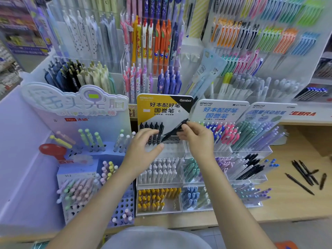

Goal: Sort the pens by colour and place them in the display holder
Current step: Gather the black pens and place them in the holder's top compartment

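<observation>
Black and slim, a pen (175,130) is pinched near its upper end by the right hand (196,139), tilted with its tip pointing down-left toward the top tier of a clear acrylic display holder (172,150). The left hand (145,145) hovers just beside the tip, fingers loosely curved with a narrow gap between thumb and forefinger, gripping nothing. Five black pens (152,133) stand upright in that top tier, below a yellow and black header card (164,108) reading "KOKUYO" and "Gambol" with Chinese characters. Lower tiers hold white pens (159,170) and yellow pens (158,197). To the right, a pale blue card (219,110) also reads "KOKUYO". Further right, red "ZEBRA" lettering (303,113) shows partly on a shelf edge. Several loose black pens (305,175) lie on the wooden counter (296,203), well apart from the hands.
</observation>
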`<state>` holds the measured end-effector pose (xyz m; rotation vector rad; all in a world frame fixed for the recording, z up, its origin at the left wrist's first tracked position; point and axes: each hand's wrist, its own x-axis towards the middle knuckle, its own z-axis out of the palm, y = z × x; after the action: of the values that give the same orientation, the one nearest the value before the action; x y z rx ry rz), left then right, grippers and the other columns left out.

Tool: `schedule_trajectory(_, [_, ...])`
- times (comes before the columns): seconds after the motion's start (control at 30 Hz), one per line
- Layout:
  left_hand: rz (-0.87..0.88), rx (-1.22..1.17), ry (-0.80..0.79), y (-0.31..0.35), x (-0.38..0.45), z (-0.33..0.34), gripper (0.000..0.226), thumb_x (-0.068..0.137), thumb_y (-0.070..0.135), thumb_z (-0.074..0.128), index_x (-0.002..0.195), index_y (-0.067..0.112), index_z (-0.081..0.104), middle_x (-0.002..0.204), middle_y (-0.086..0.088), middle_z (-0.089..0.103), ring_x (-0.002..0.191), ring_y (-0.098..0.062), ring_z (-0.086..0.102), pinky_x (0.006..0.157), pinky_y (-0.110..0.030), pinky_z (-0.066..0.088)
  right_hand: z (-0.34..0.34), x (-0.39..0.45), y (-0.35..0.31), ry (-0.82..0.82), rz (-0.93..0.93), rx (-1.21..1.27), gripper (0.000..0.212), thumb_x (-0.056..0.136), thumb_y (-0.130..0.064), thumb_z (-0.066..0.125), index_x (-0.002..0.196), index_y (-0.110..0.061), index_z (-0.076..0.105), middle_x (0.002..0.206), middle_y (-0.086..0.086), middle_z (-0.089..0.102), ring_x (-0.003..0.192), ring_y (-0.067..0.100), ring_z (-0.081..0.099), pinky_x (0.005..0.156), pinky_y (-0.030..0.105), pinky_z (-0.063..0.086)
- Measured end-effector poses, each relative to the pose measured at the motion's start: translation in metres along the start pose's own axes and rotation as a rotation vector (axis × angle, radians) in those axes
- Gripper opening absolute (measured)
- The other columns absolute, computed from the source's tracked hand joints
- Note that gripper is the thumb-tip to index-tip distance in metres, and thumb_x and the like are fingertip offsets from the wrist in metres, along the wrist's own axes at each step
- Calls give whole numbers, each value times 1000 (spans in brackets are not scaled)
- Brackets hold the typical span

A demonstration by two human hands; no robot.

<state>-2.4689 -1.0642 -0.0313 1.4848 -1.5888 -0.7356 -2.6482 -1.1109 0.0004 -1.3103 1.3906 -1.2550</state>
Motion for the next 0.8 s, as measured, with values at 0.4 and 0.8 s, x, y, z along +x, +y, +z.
schedule_trajectory(0.4, [249,868,-58,-28,20,-6,81,97,59,37,159,15,11,167,-4,5,154,-21,-4,124,-46,0,21,15,15,-32,-253,-420,18,95,-17,62,106,-7,73,85,7,74,80,23,70,77,44,57])
schedule_trajectory(0.8, [276,806,-44,-36,21,-9,77,96,52,45,158,16,16,167,-3,11,153,-19,3,122,-44,13,39,19,31,-106,-345,-695,15,96,-13,59,89,-2,67,75,13,67,65,26,59,59,26,32])
